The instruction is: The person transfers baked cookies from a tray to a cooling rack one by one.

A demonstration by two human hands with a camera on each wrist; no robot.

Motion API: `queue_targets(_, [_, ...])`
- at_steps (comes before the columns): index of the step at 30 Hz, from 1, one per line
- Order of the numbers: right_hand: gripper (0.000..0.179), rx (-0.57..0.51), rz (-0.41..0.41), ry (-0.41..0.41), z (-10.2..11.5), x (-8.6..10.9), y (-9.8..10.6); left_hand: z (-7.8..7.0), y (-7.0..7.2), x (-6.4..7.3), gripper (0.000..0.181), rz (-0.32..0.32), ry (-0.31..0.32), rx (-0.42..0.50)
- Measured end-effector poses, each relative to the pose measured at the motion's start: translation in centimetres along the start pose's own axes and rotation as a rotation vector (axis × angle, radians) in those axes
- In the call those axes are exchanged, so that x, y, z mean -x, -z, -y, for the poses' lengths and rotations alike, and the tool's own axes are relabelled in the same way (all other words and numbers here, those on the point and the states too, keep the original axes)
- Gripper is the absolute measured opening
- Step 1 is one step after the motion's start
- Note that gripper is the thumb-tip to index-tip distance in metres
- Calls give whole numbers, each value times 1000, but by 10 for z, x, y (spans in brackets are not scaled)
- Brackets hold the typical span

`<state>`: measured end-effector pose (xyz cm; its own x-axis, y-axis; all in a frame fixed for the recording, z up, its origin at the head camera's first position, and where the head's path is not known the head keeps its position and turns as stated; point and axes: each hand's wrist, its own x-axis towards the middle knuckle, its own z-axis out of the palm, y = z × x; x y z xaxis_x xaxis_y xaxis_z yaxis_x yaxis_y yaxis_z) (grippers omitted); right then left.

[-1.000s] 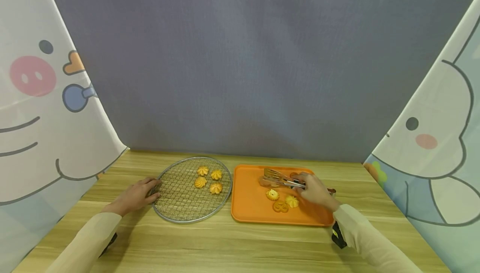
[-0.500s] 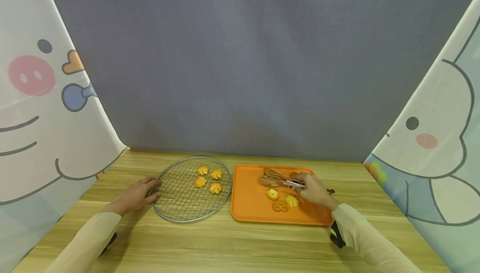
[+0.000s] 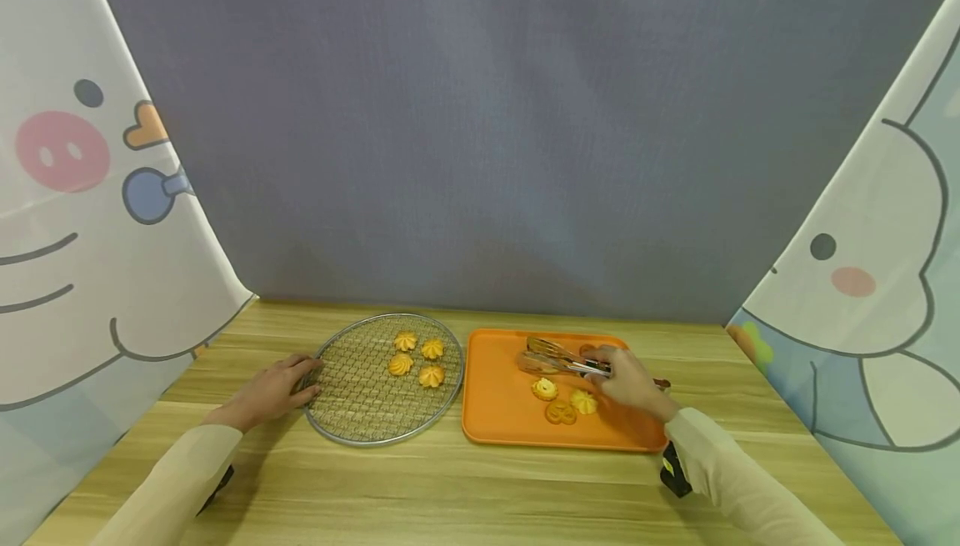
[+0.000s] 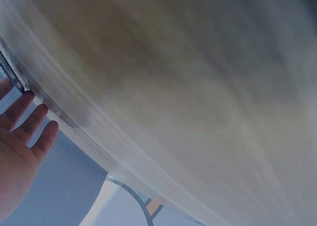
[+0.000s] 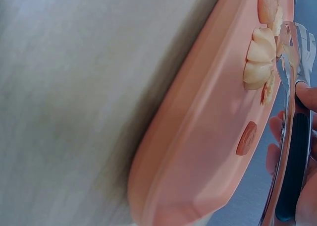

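My left hand (image 3: 273, 394) lies at the left rim of a round wire rack (image 3: 352, 400), fingers extended and tips at the metal edge. In the left wrist view, the left hand (image 4: 20, 141) shows straight, spread fingers. Four-lobed golden piped cookies (image 3: 432, 377) sit on the rack's right half. My right hand (image 3: 630, 379) grips metal serving tongs (image 3: 558, 353) over an orange tray (image 3: 487, 413). Their dark handle (image 5: 293, 161) lies in the palm, the two heads a little apart. Below the tongs are a ring-shaped cookie (image 3: 545, 389), a pretzel cookie (image 3: 561, 413) and a pale fluted cookie (image 3: 584, 402).
The rack and tray stand side by side on a wooden table (image 3: 420, 488). A small reddish-brown piece (image 5: 246, 138) lies on the tray near the right hand. A grey cloth backdrop (image 3: 480, 154) rises behind, with cartoon-printed panels (image 3: 862, 279) at both sides.
Both hands stay almost where they were. The tongs shift only very slightly over the tray, and the cookies keep their places.
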<state>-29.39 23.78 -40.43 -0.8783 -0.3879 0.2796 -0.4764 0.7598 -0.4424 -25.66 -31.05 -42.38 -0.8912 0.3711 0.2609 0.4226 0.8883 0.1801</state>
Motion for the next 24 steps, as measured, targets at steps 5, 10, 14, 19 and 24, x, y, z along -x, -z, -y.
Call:
queue_targets(5, [35,-20,0,-17,1,0,1,0,-1,0,43,-3,-5,3])
queue_targets(10, [34,-16,3,-5,0,0,-1,0,-1,0,43,-4,-3,1])
queue_targets(14, [35,-20,24,-9,-2,1,-2,0,-1,0,43,-4,7,-3])
queue_targets(19, [36,-14,34,-12,-2,3,1,-1,-1,0,43,-6,6,3])
queue_targets(24, [36,0,29,-35,-2,4,2,0,-1,0,43,-8,-4,6])
